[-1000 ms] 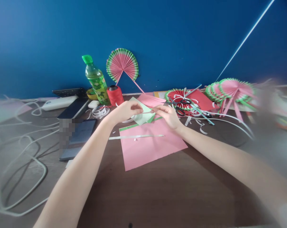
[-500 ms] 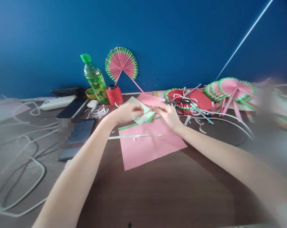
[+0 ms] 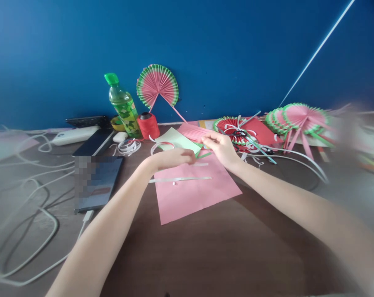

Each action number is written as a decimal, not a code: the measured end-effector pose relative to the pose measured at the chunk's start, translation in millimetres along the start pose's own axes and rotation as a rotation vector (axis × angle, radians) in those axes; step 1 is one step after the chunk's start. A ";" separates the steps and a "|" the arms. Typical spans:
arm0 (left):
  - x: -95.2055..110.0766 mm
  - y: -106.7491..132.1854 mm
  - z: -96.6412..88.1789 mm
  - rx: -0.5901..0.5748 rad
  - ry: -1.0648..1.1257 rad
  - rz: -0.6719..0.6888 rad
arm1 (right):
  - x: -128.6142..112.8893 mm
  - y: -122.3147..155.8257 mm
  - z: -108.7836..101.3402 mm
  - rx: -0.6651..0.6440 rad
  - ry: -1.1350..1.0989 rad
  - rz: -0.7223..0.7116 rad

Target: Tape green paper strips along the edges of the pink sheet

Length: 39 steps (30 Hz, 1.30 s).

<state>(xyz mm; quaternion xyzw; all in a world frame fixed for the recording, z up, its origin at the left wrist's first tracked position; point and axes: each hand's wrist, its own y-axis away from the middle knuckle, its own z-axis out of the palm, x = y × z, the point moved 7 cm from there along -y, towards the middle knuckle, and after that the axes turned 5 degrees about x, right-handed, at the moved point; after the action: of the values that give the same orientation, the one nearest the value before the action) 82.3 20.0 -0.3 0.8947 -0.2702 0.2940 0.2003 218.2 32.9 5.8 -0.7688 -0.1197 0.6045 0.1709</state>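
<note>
At the pink paper [image 3: 199,200], hands [image 3: 178,158] curled, grip unclear, pale strip [image 3: 180,179] below, bottle [image 3: 123,108], red spool [image 3: 148,127] behind

Left hand [image 3: 176,157] hides part of pink sheet [image 3: 194,202]. Right hand [image 3: 219,147]: fingertip contents (if any) too small to tell. Items [image 3: 368,136] at right edge blurred, unidentifiable.

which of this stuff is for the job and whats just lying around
Likely in use:
pink sheet, partly hidden by the left hand
pale green paper
white strip on the pink sheet

Likely just lying about:
green bottle
dark flat device
long white device
</note>
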 end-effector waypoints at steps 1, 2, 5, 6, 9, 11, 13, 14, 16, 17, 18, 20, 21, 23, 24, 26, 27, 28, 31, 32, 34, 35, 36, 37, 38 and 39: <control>-0.5 -1.0 2.7 -0.003 0.000 -0.007 | -1.0 2.2 1.3 -0.034 0.022 -0.010; -0.5 -2.0 5.2 -0.004 -0.008 -0.007 | -1.9 4.8 2.1 -0.068 0.046 -0.026; 2.1 -5.0 13.3 -0.033 -0.064 0.029 | -1.5 13.3 0.4 -0.132 0.107 -0.088; 3.5 -5.9 15.9 -0.047 -0.088 0.050 | 0.2 15.8 -1.2 -0.138 0.120 -0.102; 5.9 -8.7 22.5 -0.080 -0.161 0.118 | 7.1 21.1 -4.5 -0.140 0.135 -0.133; 4.3 -11.0 25.7 -0.089 -0.195 0.154 | 9.4 23.5 -3.8 -0.152 0.135 -0.170; 1.2 -13.3 28.3 -0.089 -0.216 0.189 | 9.2 25.3 -1.4 -0.176 0.136 -0.214; -0.4 -14.3 29.4 -0.090 -0.226 0.204 | 8.7 26.0 -0.3 -0.188 0.136 -0.230; -3.3 -15.8 31.1 -0.091 -0.249 0.211 | 8.2 26.4 0.7 -0.201 0.134 -0.241; -4.6 -16.3 31.9 -0.096 -0.261 0.201 | 8.3 26.4 0.6 -0.203 0.133 -0.238; -5.8 -16.5 32.6 -0.106 -0.268 0.180 | 8.4 26.3 0.4 -0.203 0.132 -0.235; -6.4 -16.1 34.2 -0.136 -0.277 0.144 | 8.8 26.3 0.0 -0.207 0.132 -0.229; -5.6 -15.5 34.9 -0.152 -0.282 0.139 | 9.1 26.3 -0.1 -0.210 0.131 -0.228; -3.4 -14.6 35.5 -0.172 -0.290 0.135 | 9.5 26.3 -0.3 -0.214 0.127 -0.228; -2.7 -14.2 35.1 -0.172 -0.291 0.127 | 9.6 26.3 -0.4 -0.214 0.125 -0.229; -1.9 -13.6 34.2 -0.169 -0.288 0.098 | 9.7 26.2 -0.5 -0.215 0.123 -0.229; -1.8 -13.2 33.6 -0.167 -0.282 0.079 | 9.5 26.2 -0.5 -0.216 0.124 -0.230; -1.4 -12.8 33.3 -0.165 -0.276 0.061 | 9.2 26.2 -0.4 -0.218 0.127 -0.232; 0.2 -11.5 33.4 -0.167 -0.273 0.035 | 7.9 26.3 0.0 -0.224 0.134 -0.242; 0.4 -11.4 33.4 -0.166 -0.274 0.028 | 7.8 26.4 0.1 -0.225 0.135 -0.244; 0.7 -11.3 33.7 -0.165 -0.282 0.027 | 7.9 26.5 0.1 -0.225 0.137 -0.246; 0.8 -11.4 33.8 -0.163 -0.288 0.030 | 8.1 26.5 0.1 -0.225 0.138 -0.247; 0.9 -11.5 34.0 -0.162 -0.294 0.036 | 8.3 26.5 0.1 -0.225 0.140 -0.249; 0.7 -11.6 34.1 -0.160 -0.297 0.038 | 8.6 26.5 0.1 -0.226 0.141 -0.250; 0.2 -11.7 33.9 -0.155 -0.295 0.035 | 8.8 26.5 0.1 -0.226 0.141 -0.251; -0.5 -11.8 33.7 -0.151 -0.287 0.027 | 9.0 26.5 0.1 -0.227 0.142 -0.251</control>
<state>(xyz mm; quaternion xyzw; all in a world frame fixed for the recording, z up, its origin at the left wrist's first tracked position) 103.1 12.0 -28.2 0.9062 -0.3295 0.1446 0.2220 219.7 12.2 -13.0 -0.8029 -0.2699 0.5052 0.1652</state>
